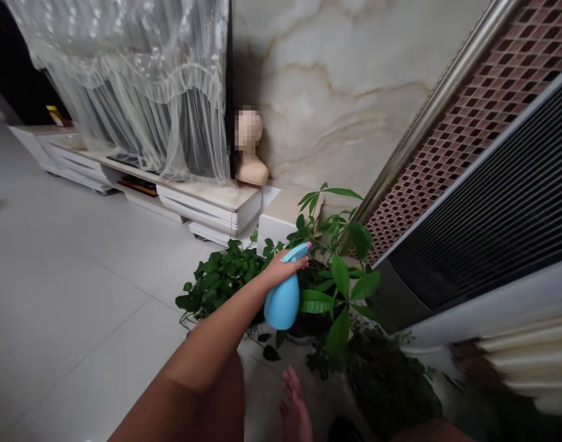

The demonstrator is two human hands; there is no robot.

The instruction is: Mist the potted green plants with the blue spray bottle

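Note:
My left hand (284, 269) is closed around the neck of a light blue spray bottle (282, 304). Its pink nozzle tip points to the right and away from me, over the leaves of a potted plant with broad green leaves (340, 276). The bottle hangs above the pots, slightly tilted. Just left of it grows a low, dense leafy plant (223, 276). My right hand is not visible. What looks like a bare foot (296, 405) shows on the floor below the bottle, though it is blurred.
A long white TV cabinet (207, 199) stands along the wall, with a lace-covered screen (137, 92) and a mannequin head (252, 166) on it. At the right are a tall black grille (483, 196) and a darker bushy plant (386, 380). Pale floor tiles (87, 294) stretch left.

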